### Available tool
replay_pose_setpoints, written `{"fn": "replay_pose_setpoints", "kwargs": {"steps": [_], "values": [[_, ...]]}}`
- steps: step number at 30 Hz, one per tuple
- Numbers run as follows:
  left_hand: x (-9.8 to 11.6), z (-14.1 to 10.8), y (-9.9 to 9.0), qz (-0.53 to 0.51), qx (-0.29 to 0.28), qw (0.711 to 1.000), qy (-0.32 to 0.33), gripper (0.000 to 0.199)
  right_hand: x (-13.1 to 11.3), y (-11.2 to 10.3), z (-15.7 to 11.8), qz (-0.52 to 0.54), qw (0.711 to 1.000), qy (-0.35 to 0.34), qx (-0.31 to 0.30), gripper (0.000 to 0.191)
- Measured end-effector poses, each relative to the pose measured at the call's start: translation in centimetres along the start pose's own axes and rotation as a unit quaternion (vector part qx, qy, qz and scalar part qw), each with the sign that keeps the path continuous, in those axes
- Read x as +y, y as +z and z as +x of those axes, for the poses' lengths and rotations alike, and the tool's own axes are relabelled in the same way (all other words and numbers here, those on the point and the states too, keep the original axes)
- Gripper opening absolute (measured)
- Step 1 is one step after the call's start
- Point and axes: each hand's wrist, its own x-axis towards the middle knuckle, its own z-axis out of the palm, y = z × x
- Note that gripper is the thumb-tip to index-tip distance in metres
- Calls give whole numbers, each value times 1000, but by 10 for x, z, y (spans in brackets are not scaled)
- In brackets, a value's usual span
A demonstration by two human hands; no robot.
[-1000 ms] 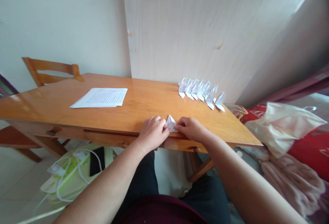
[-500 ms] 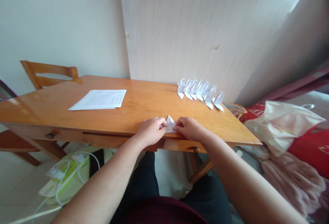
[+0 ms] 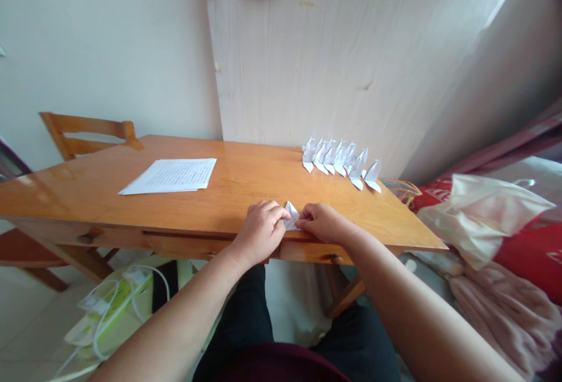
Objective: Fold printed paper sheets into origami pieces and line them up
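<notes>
A small folded piece of paper (image 3: 290,216) with a pointed top lies at the table's front edge, between my two hands. My left hand (image 3: 263,224) has its fingers closed on the paper's left side and hides part of it. On the right side, my right hand (image 3: 322,221) pinches the lower corner between thumb and fingers. Farther back on the right, several folded paper figures (image 3: 338,159) with upright points stand in a close group.
A stack of printed sheets (image 3: 171,175) lies on the left of the wooden table (image 3: 246,177). Behind its left end is a wooden chair (image 3: 92,130). Bags (image 3: 483,212) and a pink cloth (image 3: 504,312) crowd the right side. Cables and a power strip (image 3: 114,303) lie below left.
My left hand has shifted its fingers over the paper's left edge, with the hand turned more knuckles-up. My right hand keeps its pinch. The view has tilted slightly upward.
</notes>
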Motion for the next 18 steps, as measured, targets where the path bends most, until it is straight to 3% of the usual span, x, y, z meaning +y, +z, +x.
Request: {"fn": "replay_pose_setpoints", "kwargs": {"steps": [5, 9, 18], "values": [[10, -8, 5, 35, -42, 995, 86, 29, 2, 1, -1, -4, 1000, -5, 4, 14], [10, -12, 8, 75, -64, 991, 88, 31, 4, 1, 1, -10, 1000, -7, 3, 17], [13, -17, 7, 121, -56, 989, 69, 27, 1, -3, 0, -9, 1000, -17, -5, 12]]}}
